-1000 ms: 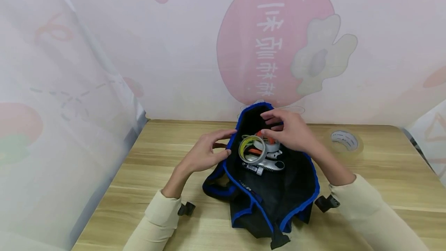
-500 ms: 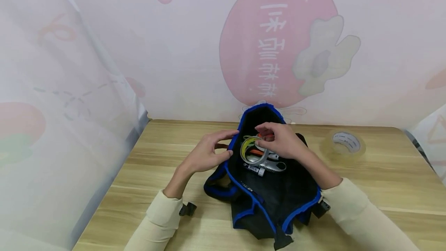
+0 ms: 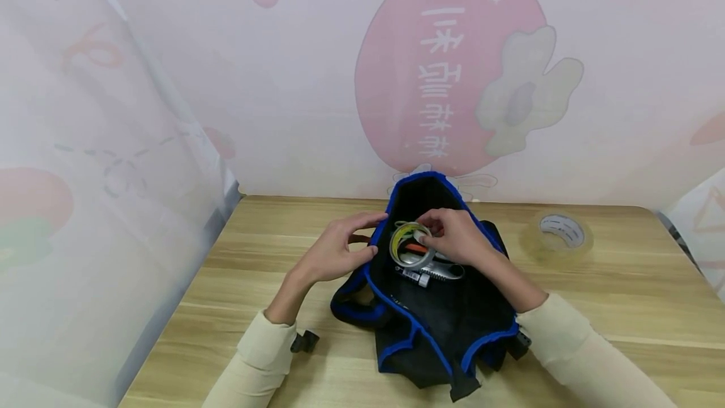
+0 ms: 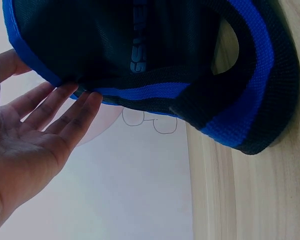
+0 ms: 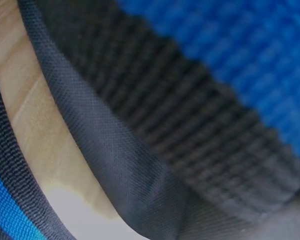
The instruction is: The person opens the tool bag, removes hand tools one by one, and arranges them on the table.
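A black tool bag (image 3: 436,323) with blue edging stands with its mouth facing up on the table. My left hand (image 3: 342,247) holds its left rim, with the thumb over the edge and the fingers against the outer side, as the left wrist view shows. Inside the bag my right hand (image 3: 455,238) has its thumb and curled fingers at the right rim of a grey tape roll (image 3: 397,255) with a yellow inner core. Below that roll lies a silver utility knife (image 3: 447,271), and through the ring shows an orange part (image 3: 417,248).
A small white-capped item (image 3: 416,277) lies beside the knife. To the right of the bag a roll of clear packing tape (image 3: 561,232) rests on the wooden table (image 3: 272,257). A printed curtain (image 3: 283,112) hangs behind the table. The bag's strap (image 4: 260,100) loops out at its left side.
My right hand has come down and left into the bag, from over its far end to the grey tape roll, covering orange and white items seen before. The left hand stays at the rim.
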A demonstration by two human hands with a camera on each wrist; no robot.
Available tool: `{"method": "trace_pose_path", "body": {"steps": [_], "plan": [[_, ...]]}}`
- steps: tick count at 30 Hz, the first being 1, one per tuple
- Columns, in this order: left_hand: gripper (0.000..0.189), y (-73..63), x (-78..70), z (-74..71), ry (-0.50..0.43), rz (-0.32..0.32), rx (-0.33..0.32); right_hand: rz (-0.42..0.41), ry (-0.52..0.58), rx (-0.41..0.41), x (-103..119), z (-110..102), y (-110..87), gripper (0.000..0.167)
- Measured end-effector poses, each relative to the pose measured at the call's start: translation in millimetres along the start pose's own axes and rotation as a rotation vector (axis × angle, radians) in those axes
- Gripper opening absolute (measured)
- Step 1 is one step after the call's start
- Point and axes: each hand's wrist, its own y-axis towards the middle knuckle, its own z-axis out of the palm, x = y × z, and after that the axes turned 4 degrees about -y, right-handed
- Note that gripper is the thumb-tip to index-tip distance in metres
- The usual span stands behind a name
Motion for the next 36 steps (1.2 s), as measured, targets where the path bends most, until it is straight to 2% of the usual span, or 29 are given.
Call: {"method": "trace_pose_path", "body": {"steps": [11,16,23,30,36], "plan": [[0.059,-1.2,1.5,1.2,-0.010,-0.009,-0.001,0.011,-0.008,0.006,-1,5,1.1,0.031],[0.059,-1.6,2.2,1.2,-0.007,-0.011,-0.003,0.011,0.007,0.002,0,-1,-1.2,0.030],[0.059,-0.9,0.6,1.2,-0.005,-0.012,-0.004,0.042,0.060,0.015,7,-21,-6.3,0.026],[0.060,-0.2,-0.2,0.7,0.004,-0.009,-0.001,0.023,0.122,-0.041,6,-47,-17.7,0.029],[0.060,0.1,0.6,0.1,0.011,-0.007,-0.002,0.094,0.157,-0.075,0,-75,-31.9,0.033]]}}
